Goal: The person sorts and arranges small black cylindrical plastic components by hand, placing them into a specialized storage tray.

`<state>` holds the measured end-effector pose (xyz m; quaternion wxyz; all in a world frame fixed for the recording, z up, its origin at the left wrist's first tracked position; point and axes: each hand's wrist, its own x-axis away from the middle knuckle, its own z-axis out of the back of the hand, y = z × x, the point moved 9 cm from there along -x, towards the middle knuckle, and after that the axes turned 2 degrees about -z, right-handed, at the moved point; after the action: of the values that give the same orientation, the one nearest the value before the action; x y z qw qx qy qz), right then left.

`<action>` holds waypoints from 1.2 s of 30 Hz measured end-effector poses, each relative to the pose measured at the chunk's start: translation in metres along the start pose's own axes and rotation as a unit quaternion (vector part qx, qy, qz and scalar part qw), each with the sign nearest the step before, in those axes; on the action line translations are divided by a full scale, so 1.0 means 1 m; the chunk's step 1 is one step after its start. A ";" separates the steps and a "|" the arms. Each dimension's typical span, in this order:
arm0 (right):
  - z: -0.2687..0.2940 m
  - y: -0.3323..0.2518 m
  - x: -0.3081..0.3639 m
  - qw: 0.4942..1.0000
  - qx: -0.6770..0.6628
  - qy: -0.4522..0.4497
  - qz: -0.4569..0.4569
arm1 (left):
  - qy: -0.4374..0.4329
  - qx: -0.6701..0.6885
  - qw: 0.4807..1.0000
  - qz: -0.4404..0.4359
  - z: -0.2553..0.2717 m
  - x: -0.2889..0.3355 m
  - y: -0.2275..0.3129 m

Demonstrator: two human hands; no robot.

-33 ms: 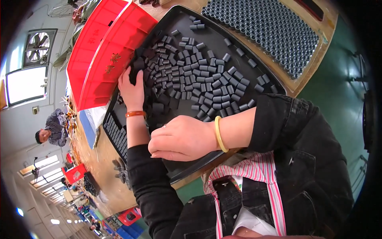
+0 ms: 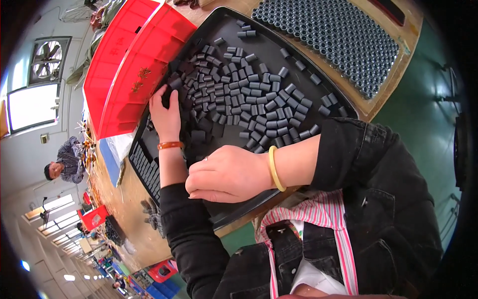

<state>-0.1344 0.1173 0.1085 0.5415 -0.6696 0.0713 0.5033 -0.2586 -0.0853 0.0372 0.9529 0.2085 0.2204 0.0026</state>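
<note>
My left hand (image 2: 166, 115) reaches to the left side of a large black tray (image 2: 219, 217). Its thumb and forefinger are apart, with dark pieces showing between and just beyond them; no piece is clearly gripped. Small black cylinders (image 2: 259, 93) lie scattered over the tray, densest in the middle. My right hand (image 2: 229, 173) hovers over the tray's near part, back upward. Its fingers are curled in and pressed together, hiding whatever they may hold.
A red plastic bin (image 2: 144, 65) tilts against the tray's far left side. Rows of upright dark tubes (image 2: 338, 42) stand on the wooden table (image 2: 411, 30) at the far right. Aligned cylinders (image 2: 145, 168) fill the tray's left corner. Another person (image 2: 67, 162) is at the left.
My left hand's fingertips have shifted very slightly at the tray's left side. The right hand has hardly moved.
</note>
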 end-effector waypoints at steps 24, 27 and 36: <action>0.003 0.026 0.001 0.993 -0.001 -0.030 -0.118 | 0.037 0.033 0.990 0.134 0.023 0.146 0.024; 0.009 0.037 -0.001 0.990 -0.009 0.012 -0.138 | 0.000 -0.045 0.998 0.050 -0.003 0.137 0.034; 0.033 0.090 0.009 0.921 -0.155 0.171 -0.315 | 0.072 0.134 0.984 0.095 0.050 0.120 0.061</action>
<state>-0.2077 0.1111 0.0460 0.5409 -0.8089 -0.1306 0.1899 -0.1241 -0.0375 0.0520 0.8933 0.3534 0.2662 0.0788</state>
